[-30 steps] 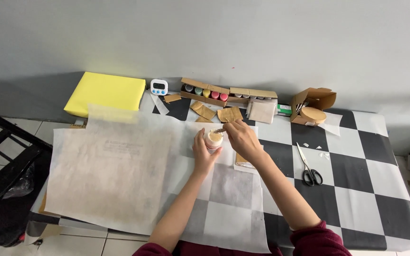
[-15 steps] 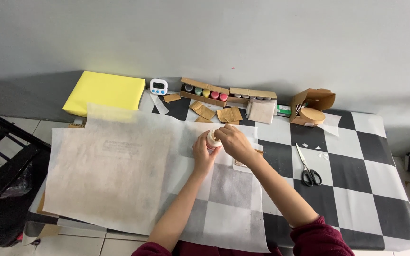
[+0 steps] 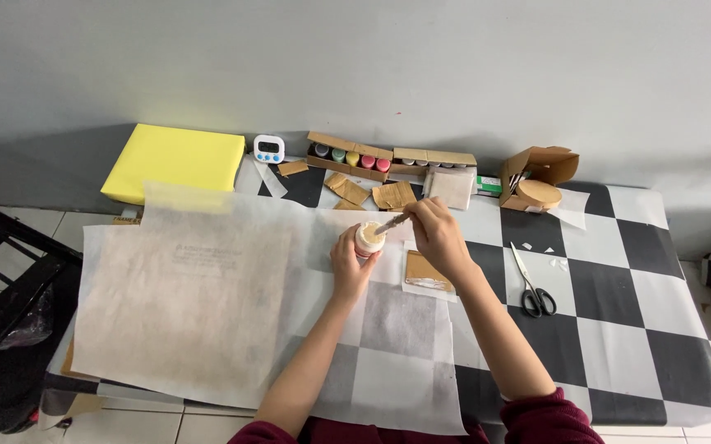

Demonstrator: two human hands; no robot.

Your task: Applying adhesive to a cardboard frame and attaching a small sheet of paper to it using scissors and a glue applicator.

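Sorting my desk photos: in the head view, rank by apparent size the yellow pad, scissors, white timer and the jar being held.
1. yellow pad
2. scissors
3. jar and white timer look alike; no ranking.

The left hand (image 3: 350, 267) hides most of the small jar (image 3: 369, 239) — its contents unreadable.

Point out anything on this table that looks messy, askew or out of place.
Torn brown cardboard scraps lie strewn before the paint box, and small white paper bits lie by the scissors. The big translucent sheet sits askew, overhanging the table edge. No spills show.
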